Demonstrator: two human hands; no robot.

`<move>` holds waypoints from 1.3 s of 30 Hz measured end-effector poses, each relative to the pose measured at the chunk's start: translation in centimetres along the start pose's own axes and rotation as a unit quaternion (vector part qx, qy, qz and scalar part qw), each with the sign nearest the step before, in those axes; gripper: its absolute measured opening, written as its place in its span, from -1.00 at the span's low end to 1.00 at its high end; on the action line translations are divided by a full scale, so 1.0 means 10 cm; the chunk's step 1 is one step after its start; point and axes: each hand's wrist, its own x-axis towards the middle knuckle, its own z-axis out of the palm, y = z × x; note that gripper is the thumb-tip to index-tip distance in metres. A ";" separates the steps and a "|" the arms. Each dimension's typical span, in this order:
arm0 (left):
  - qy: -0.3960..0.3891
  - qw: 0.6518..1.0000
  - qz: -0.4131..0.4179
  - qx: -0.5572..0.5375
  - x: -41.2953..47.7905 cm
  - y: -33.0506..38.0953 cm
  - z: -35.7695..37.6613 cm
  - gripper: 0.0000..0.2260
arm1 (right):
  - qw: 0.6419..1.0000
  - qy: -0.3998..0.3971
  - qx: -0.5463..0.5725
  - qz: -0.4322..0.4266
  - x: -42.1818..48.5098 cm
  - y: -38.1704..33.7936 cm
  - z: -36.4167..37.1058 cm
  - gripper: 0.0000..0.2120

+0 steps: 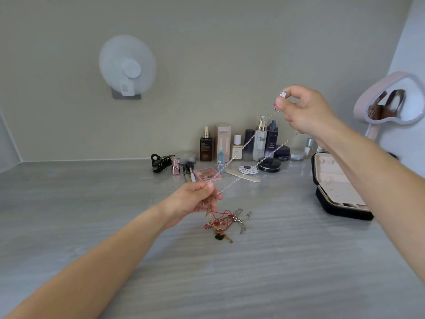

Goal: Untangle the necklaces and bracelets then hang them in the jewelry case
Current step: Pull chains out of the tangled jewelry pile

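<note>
Sitting on the grey worktop [92, 215], the jewelry case [345, 209] is lying open at right; the right hand [305, 111] and left hand [195, 199] are each pinching the silver chain [243, 145] in their grip, stretching it above the tangled bracelets [222, 223].

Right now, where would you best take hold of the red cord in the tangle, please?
I'd pinch the red cord at its raised far loop, coming from above; that loop arches free, while its near end is knotted among gold charms.
</note>
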 end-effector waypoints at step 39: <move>0.013 0.995 -0.013 0.102 -0.01 -0.06 0.19 -0.95 | 0.981 -0.133 0.079 0.119 -0.86 0.63 0.94 -0.83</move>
